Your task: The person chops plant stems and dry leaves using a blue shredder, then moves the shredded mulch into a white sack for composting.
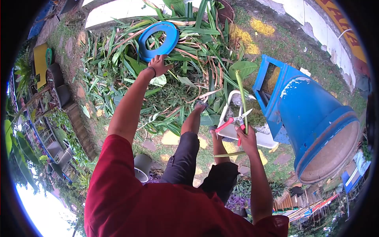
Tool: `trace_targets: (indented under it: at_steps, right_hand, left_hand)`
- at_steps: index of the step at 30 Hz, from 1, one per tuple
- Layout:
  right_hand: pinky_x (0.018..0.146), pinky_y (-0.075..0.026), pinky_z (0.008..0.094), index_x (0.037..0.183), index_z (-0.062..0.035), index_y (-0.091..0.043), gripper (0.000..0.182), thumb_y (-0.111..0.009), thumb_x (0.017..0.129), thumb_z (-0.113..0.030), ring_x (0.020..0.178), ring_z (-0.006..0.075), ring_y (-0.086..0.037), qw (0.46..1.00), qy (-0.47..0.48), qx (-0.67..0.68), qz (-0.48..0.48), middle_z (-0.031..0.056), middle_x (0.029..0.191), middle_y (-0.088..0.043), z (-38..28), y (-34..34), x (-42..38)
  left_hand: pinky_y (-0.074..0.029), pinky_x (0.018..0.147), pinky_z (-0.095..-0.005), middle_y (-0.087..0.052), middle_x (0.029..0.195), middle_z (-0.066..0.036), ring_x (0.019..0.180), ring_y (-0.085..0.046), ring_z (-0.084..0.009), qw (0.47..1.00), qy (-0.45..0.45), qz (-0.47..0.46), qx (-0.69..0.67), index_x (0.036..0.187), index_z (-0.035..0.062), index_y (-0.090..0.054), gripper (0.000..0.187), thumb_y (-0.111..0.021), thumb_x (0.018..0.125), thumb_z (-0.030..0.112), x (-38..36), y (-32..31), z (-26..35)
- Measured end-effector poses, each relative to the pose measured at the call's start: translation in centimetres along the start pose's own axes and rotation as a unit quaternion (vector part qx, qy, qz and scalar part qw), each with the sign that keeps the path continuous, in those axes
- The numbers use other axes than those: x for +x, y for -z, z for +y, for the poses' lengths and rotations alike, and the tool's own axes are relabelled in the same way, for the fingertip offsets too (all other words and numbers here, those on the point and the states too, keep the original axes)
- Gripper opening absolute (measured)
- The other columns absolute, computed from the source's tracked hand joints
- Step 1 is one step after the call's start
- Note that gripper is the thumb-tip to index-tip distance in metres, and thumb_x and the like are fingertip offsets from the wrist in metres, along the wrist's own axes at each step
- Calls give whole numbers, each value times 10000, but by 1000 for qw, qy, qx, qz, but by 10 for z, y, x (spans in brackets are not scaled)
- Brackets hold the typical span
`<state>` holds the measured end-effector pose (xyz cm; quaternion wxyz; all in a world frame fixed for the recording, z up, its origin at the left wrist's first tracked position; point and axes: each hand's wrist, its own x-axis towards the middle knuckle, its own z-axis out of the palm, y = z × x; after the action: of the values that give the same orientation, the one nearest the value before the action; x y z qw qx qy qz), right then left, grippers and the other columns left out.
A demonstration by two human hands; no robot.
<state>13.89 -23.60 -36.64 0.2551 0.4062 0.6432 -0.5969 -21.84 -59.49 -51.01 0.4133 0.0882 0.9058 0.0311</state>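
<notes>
Holding shears [238,119] and stalk [241,93] together, the right grip [247,140] is the nearer one; closed round the stalk and one red handle, the other handle standing out to the left; blades parted, just in front of the legs [182,156]; advise steadying both items, pressing the handles together when no cut is being made, and turning the points well off the feet; one hand carrying two things could let either slip.

Just beyond, the tray [264,138] lies on the ground, with the blue bin [316,118] beside it on the right; the stalk's top overlaps a broad leaf [246,69], joined or merely behind it, cannot tell; advise carrying the stalk clear of the bin's edge.

Farther out, the left grip [158,65] is stretched over the leaf pile [187,83], fingers spread apart, nothing clamped; fingertips at the near edge of the blue ring [171,43]; firm contact or not, cannot tell; the ring lies on the pile's far part, near the white ledge [118,15]; loose leaves probably give poor footing, so hook fingers under the rim, thumb over, and lift rather than drag.
</notes>
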Motion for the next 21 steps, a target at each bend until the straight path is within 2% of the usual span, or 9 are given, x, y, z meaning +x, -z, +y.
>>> trace_targets:
  at_steps: [1,5,6,10,11,16,19,20,21]
  right_hand:
    - [560,-420,266,904,-61,-535,210,-711,941,-170,607,78,-493,1000,-11,-2,-9,-11,685,-514,15,-1,-1]
    - [543,-416,274,907,-53,-534,213,-717,933,-159,600,72,-475,998,-61,2,-28,-15,682,-509,50,-11,1]
    - [543,-416,274,907,-53,-534,213,-717,933,-159,600,72,-475,997,-68,3,-30,-15,682,-509,57,-14,2]
    - [532,-411,264,914,-49,-537,206,-710,939,-158,592,67,-480,998,-54,0,-43,-14,682,-516,64,-18,20]
    - [531,-410,259,916,-48,-538,202,-705,944,-159,590,66,-483,997,-58,14,-51,-14,680,-518,64,-20,24]
    - [528,-409,254,944,-42,-555,184,-693,956,-164,585,68,-492,993,-75,78,-45,-18,672,-514,60,-26,44]
    - [538,-413,254,959,-45,-562,180,-691,959,-170,589,69,-496,993,-79,64,-52,-24,683,-509,59,-25,49]
    - [555,-424,258,938,-50,-542,188,-696,952,-157,609,74,-506,994,-86,44,-58,-19,693,-511,54,-27,51]
    - [573,-436,261,916,-54,-522,202,-701,945,-144,628,78,-515,993,-95,24,-64,-15,702,-513,52,-27,51]
  left_hand:
    - [-266,1153,-558,-293,1546,-170,1428,-303,-415,998,43,-12,40,1532,228,-292,907,-683,815,621,27,-6,-10]
    - [-222,1185,-540,-177,1611,-188,1484,-226,-409,997,34,31,66,1572,250,-205,1015,-714,776,621,87,-13,-18]
    - [-215,1190,-526,-228,1580,-184,1496,-201,-383,996,53,46,48,1577,224,-202,1037,-736,757,566,92,-15,-18]
    - [-196,1199,-544,-36,1646,-227,1519,-103,-424,992,109,14,65,1604,179,-64,1221,-742,711,661,142,-30,-46]
    - [-200,1219,-497,-46,1631,-263,1519,-102,-413,991,101,-8,87,1580,6,-21,1348,-730,693,733,150,-32,-50]
    - [-195,1226,-479,-58,1624,-296,1511,-130,-428,988,109,-85,67,1572,-21,25,1464,-737,622,791,168,-47,-58]
    - [-189,1228,-485,-96,1622,-290,1508,-144,-426,986,110,-81,99,1568,-33,34,1470,-737,623,786,171,-45,-57]
    - [-223,1213,-489,-159,1624,-245,1510,-174,-396,983,121,-61,122,1580,-3,-39,1399,-758,633,735,173,-46,-53]
    - [-223,1213,-489,-159,1624,-245,1510,-174,-396,983,120,-62,121,1580,-3,-39,1399,-758,633,735,175,-47,-50]
